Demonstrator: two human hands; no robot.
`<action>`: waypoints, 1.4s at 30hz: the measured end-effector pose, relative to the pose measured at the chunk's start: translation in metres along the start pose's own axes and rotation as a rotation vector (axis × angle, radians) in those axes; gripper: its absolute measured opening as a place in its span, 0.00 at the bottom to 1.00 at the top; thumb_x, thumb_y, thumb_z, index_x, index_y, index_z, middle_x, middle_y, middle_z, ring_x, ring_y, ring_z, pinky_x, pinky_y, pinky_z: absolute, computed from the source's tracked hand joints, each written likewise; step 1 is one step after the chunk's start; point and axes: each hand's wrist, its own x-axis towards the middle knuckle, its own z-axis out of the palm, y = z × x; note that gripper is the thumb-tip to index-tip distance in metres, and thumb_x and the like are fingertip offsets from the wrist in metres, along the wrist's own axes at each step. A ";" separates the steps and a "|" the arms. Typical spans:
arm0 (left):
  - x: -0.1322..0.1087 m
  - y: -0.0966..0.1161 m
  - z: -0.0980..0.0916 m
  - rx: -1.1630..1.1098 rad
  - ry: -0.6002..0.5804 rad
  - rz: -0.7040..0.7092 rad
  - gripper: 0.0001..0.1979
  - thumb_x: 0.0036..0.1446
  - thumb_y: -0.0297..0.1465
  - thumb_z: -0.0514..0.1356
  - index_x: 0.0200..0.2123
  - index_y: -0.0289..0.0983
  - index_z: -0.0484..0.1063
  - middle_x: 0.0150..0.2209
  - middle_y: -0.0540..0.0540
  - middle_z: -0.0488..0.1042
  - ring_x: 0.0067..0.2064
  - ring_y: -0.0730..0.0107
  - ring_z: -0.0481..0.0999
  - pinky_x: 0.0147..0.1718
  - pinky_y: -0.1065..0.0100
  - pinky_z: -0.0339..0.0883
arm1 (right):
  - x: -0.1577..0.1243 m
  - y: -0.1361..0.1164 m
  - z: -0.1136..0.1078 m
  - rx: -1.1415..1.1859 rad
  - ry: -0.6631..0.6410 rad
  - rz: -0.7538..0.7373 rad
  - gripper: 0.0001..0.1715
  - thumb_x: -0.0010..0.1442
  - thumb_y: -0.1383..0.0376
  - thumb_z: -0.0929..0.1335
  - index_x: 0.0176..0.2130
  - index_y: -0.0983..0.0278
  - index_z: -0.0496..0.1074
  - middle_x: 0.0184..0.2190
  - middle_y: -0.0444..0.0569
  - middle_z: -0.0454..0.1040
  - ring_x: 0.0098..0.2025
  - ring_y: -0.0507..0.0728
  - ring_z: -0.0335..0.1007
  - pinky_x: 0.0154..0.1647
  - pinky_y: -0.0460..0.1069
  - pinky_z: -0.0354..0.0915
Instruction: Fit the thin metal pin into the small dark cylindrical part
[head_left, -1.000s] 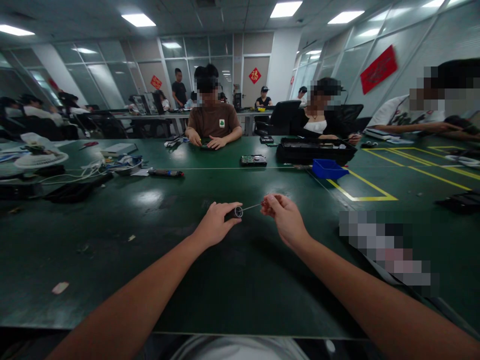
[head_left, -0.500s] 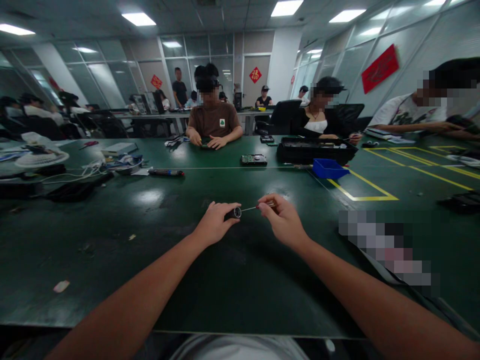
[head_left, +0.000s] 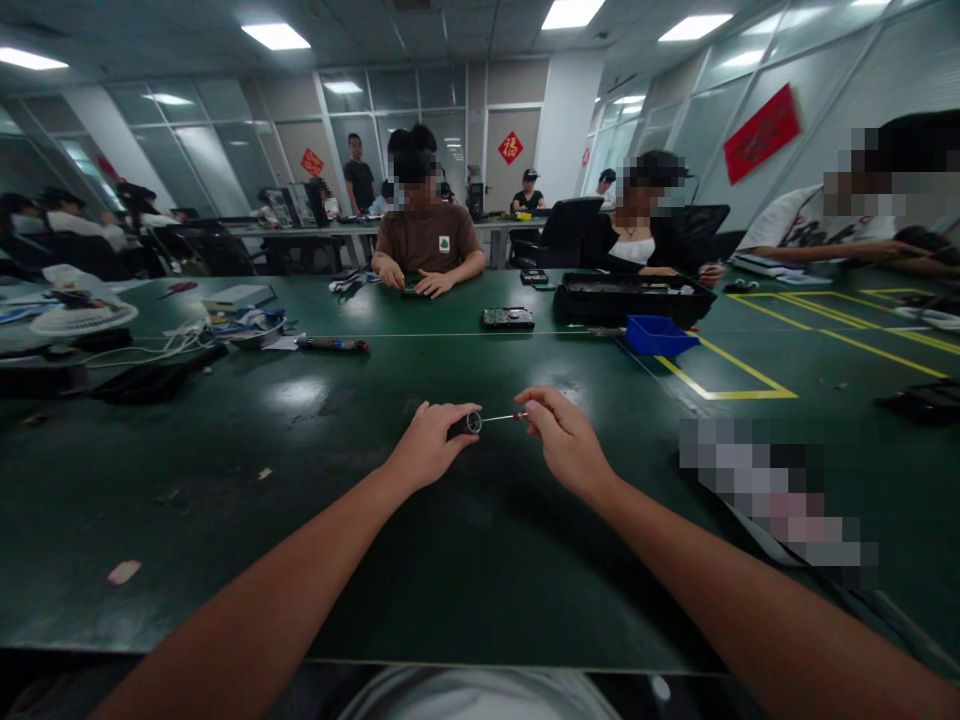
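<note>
My left hand (head_left: 431,442) is closed around a small dark cylindrical part (head_left: 472,422) whose round, light-rimmed end faces right. In my right hand (head_left: 561,432) is a thin screwdriver (head_left: 499,418), gripped by its reddish handle, which the fingers mostly cover. Its metal shaft points left, and the tip meets the rimmed end of the cylinder. Whether the tip sits in a screw is too small to tell. Both hands are low over the middle of the green table (head_left: 480,560).
Beyond my hands lie a hard drive (head_left: 508,318), a blue bin (head_left: 660,336), a black tray (head_left: 634,300) and a dark pen-shaped tool (head_left: 332,344). A white fan-like part (head_left: 82,312) and cables stand at left. A co-worker (head_left: 429,240) sits opposite; others sit at right.
My right hand's fingers have shifted slightly on the screwdriver handle, and the shaft lies a little flatter. My left hand keeps its hold on the cylinder, almost unmoved.
</note>
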 end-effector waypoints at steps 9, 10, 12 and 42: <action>0.001 0.006 -0.001 0.021 0.010 -0.035 0.20 0.62 0.33 0.62 0.58 0.44 0.70 0.52 0.45 0.77 0.54 0.55 0.74 0.64 0.40 0.49 | 0.002 0.007 0.008 0.252 0.135 0.017 0.09 0.62 0.57 0.68 0.39 0.60 0.69 0.31 0.45 0.73 0.33 0.56 0.69 0.36 0.52 0.64; 0.001 0.006 -0.001 0.027 0.013 -0.037 0.20 0.63 0.34 0.62 0.58 0.44 0.69 0.52 0.45 0.77 0.55 0.55 0.73 0.64 0.39 0.49 | 0.004 0.007 0.009 0.308 0.143 0.038 0.10 0.61 0.57 0.69 0.38 0.60 0.70 0.31 0.45 0.73 0.33 0.56 0.69 0.37 0.52 0.65; 0.001 0.006 -0.001 0.023 0.024 -0.011 0.20 0.63 0.35 0.61 0.59 0.45 0.69 0.53 0.45 0.77 0.56 0.55 0.73 0.64 0.40 0.48 | 0.007 0.009 0.010 0.473 0.164 0.128 0.12 0.59 0.55 0.71 0.35 0.61 0.71 0.30 0.45 0.73 0.33 0.56 0.70 0.39 0.53 0.67; 0.000 0.009 0.001 0.032 -0.047 -0.007 0.22 0.63 0.35 0.61 0.60 0.46 0.68 0.57 0.46 0.75 0.60 0.54 0.69 0.66 0.40 0.45 | 0.006 0.002 -0.002 0.078 0.187 0.096 0.23 0.61 0.47 0.69 0.28 0.62 0.72 0.19 0.43 0.70 0.22 0.53 0.64 0.27 0.50 0.60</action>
